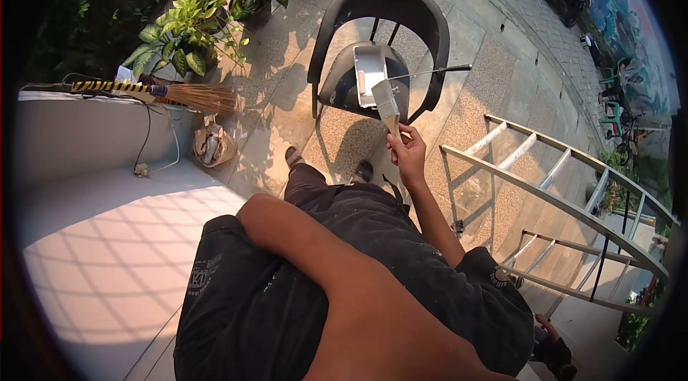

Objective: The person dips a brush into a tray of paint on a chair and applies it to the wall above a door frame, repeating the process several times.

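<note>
My right hand (408, 155) is closed around the handle of a flat paintbrush (385, 99), its wide bristle end pointing up and away from me. In this view the brush overlaps the near end of a white paint tray (380, 60). The tray rests on the seat of a black chair (340, 87) with a curved back. A paint roller (430, 71) lies across the tray, its thin rod and dark grip sticking out to the right. My left arm bends back toward the camera, and the left hand is out of the frame.
An aluminium ladder (545, 188) stands at the right. On the left, a straw broom (197, 96) lies on a low wall (93, 137), with a crumpled paper bag (215, 146) below. Potted plants (188, 30) line the far left. Paving tiles (283, 91) surround the chair.
</note>
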Motion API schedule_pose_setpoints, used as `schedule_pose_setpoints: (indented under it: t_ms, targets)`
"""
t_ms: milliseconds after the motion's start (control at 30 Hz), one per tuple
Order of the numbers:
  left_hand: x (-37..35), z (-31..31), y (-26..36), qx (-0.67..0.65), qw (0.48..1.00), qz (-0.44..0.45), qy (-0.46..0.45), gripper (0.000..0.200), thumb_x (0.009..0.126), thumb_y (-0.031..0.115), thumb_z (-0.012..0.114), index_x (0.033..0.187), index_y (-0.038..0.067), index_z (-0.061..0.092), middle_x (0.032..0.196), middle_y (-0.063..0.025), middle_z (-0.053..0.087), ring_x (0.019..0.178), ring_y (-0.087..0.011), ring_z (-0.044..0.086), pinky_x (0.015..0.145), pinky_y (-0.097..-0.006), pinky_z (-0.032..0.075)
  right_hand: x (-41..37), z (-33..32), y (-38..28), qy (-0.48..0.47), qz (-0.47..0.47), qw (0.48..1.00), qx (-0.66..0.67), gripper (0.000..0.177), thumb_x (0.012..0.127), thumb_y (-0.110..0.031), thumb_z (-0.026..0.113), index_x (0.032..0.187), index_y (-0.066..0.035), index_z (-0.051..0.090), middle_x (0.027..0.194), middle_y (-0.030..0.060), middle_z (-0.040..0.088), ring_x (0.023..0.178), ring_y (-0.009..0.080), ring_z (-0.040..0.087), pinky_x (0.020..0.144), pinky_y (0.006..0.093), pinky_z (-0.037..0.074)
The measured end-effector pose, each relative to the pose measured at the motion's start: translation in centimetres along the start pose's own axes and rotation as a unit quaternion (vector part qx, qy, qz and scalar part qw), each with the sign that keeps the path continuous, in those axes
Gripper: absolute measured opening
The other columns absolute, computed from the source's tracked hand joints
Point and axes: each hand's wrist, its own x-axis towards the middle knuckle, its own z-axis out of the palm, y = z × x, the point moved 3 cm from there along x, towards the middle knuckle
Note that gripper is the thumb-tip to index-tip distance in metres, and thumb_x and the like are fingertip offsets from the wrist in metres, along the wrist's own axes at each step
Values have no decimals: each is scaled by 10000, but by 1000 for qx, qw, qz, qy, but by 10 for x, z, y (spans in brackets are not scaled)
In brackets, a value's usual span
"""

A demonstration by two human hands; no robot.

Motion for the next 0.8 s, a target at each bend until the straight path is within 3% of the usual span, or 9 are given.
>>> schedule_pose_setpoints:
  t_ms: [267,300,333,400,433,567,667,733,800]
  targets:
    - [16,-76,68,-150,975,-123,-105,235,987,155,618,1030,-71,666,894,-267,701,741,-325,696,625,-379,560,49,31,7,131,-20,991,11,341,920,-62,683,1223,16,547,731,56,632,443,41,440,397,199,296]
    - [20,-103,82,-85,990,-86,-66,75,872,-17,716,915,-79,710,794,-208,717,635,-291,678,560,-338,531,53,33,6,155,-30,987,17,339,923,-64,680,1224,14,545,733,56,634,443,41,436,399,198,295]
    - [23,-133,100,18,993,-101,-60,101,860,-34,715,951,-77,706,782,-203,715,654,-291,691,563,-339,538,60,37,4,170,-29,985,19,339,923,-64,680,1224,14,545,733,56,634,443,41,436,399,198,295]
    - [0,-203,117,174,972,-151,55,133,862,-37,704,993,-62,698,826,-223,721,757,-289,730,628,-347,578,63,51,5,202,-28,978,46,295,924,-58,670,1182,21,548,754,71,662,471,36,462,420,190,326]
    - [-24,-242,114,200,945,-202,164,177,907,12,678,1072,-52,681,947,-223,727,868,-270,729,738,-360,587,66,57,10,210,-22,976,49,295,924,-58,670,1182,21,548,754,71,662,471,36,462,420,190,326]
    - [-107,-410,89,385,817,-305,301,262,948,23,621,1202,-37,645,1156,-128,698,1064,-198,666,899,-310,530,70,69,30,253,0,964,76,252,923,-31,647,1142,39,541,794,74,668,530,43,490,434,194,342]
    - [-183,-517,57,422,761,-355,342,357,957,103,638,1277,-47,581,1308,-154,625,1120,-214,638,958,-332,502,83,66,49,288,52,956,28,233,890,-10,675,1103,48,599,844,45,658,586,49,526,465,190,392]
    - [-222,-572,34,526,629,-422,387,546,923,192,697,1366,-55,493,1382,-160,562,1193,-240,595,984,-346,485,102,55,66,305,44,951,-17,245,876,8,682,1107,60,618,870,54,669,602,53,537,477,197,404]
    - [-253,-624,13,600,557,-444,363,853,837,357,776,1477,-7,345,1492,-234,394,1344,-353,445,1079,-441,403,124,36,76,297,28,944,-138,286,855,12,711,1123,91,650,914,83,689,671,83,604,548,204,475]
